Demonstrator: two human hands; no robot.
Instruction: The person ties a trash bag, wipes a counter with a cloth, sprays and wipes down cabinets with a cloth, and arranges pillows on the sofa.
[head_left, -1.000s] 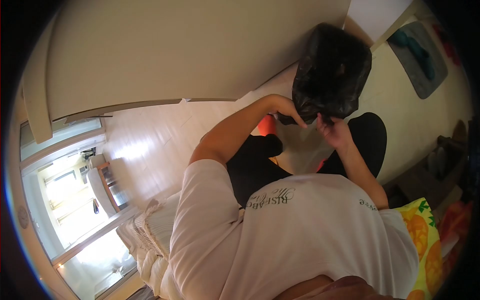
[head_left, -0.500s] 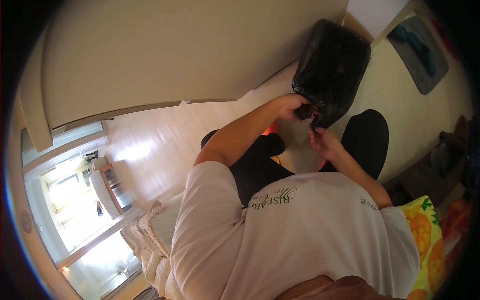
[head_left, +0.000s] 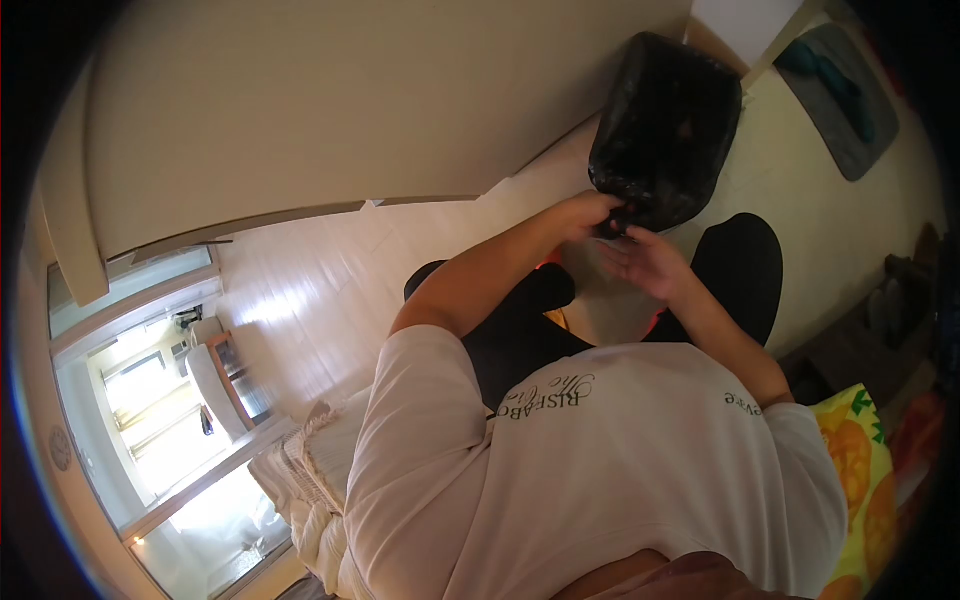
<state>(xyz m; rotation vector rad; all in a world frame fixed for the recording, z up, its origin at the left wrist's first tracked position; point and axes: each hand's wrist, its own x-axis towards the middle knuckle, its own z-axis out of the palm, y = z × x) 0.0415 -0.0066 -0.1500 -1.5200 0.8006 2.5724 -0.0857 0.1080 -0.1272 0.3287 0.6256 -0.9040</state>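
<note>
A bulky, shiny black plastic bag (head_left: 665, 130) rests on the floor against the pale panel. My left hand (head_left: 590, 212) is closed round a gathered part of the bag at its near end. Close beside it, my right hand (head_left: 648, 262) has its fingers stretched out and apart, with the thumb near the bunched plastic. Whether the right thumb touches the plastic is hard to tell. The gathered end is partly hidden by my fingers.
A large beige panel (head_left: 330, 110) rises at the left of the bag. A grey mat (head_left: 860, 120) lies at the far right. My knees in black (head_left: 745, 270) flank the work. A yellow patterned cloth (head_left: 860, 450) is by my right side, bedding (head_left: 310, 470) by my left.
My right hand has let go of the stretched strip of bag and moved up toward my left hand, its fingers now spread. The strip no longer hangs out; my left hand keeps its grip.
</note>
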